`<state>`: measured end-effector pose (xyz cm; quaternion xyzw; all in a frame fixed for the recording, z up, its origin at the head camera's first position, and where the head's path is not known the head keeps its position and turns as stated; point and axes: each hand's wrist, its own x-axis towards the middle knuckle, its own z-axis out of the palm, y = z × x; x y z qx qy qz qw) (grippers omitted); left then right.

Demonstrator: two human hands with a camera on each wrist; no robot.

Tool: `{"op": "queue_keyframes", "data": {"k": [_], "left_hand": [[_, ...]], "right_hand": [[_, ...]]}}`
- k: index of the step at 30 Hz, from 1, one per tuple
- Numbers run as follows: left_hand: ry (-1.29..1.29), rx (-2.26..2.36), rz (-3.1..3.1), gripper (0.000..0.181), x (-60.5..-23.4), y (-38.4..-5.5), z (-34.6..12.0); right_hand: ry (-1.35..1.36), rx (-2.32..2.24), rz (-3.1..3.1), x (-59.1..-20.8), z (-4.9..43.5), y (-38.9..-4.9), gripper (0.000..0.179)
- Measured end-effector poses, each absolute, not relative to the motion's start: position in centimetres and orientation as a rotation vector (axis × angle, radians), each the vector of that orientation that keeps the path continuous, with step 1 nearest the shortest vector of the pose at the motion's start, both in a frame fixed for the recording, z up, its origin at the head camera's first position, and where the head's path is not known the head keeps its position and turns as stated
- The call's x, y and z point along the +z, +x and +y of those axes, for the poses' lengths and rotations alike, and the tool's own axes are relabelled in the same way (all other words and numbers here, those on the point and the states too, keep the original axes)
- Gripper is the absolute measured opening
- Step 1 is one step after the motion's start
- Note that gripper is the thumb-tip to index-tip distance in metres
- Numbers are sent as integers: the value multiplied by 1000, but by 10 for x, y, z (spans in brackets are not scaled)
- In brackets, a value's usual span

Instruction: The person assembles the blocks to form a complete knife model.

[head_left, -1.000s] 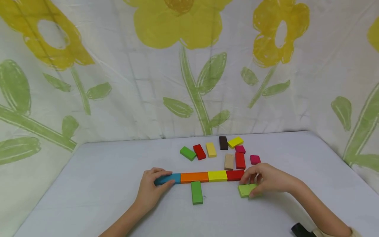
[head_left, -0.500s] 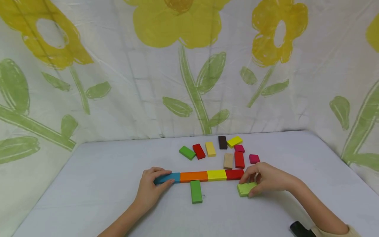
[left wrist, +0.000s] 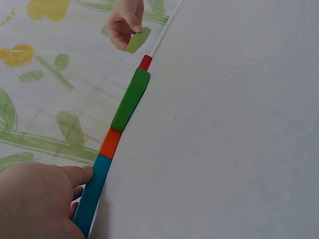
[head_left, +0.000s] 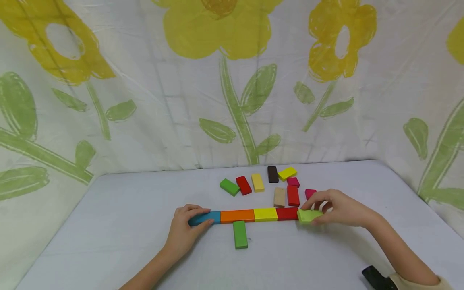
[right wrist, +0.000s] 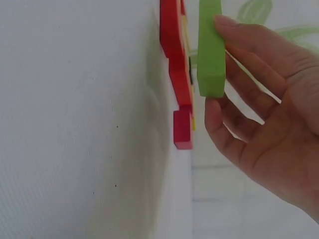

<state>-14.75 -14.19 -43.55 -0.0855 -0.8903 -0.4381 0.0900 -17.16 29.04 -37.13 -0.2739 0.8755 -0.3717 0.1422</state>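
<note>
Lime-green block (head_left: 307, 217) between curled right-hand fingers (right wrist: 219, 127)

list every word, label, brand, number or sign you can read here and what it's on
"er" (likely): yellow lettering on the flower-print backdrop, at the left wrist view's left edge; cut off and blurred, the rest unreadable.
Lime-green block, blue block, orange block and other blocks: no readable text.

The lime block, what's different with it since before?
The right hand, still pinching the lime block, moved it away from the person, near the red block ending the row. The left hand kept holding the blue block; the row stayed put.
</note>
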Motion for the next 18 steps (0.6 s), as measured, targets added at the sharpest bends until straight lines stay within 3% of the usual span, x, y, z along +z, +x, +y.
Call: {"op": "queue_keyframes", "data": {"k": [18], "left_hand": [[-257, -1301, -2652, 24, -435, -148, -142]], "right_hand": [[-840, -1125, 2661, -387, 299, -180, 30]]}}
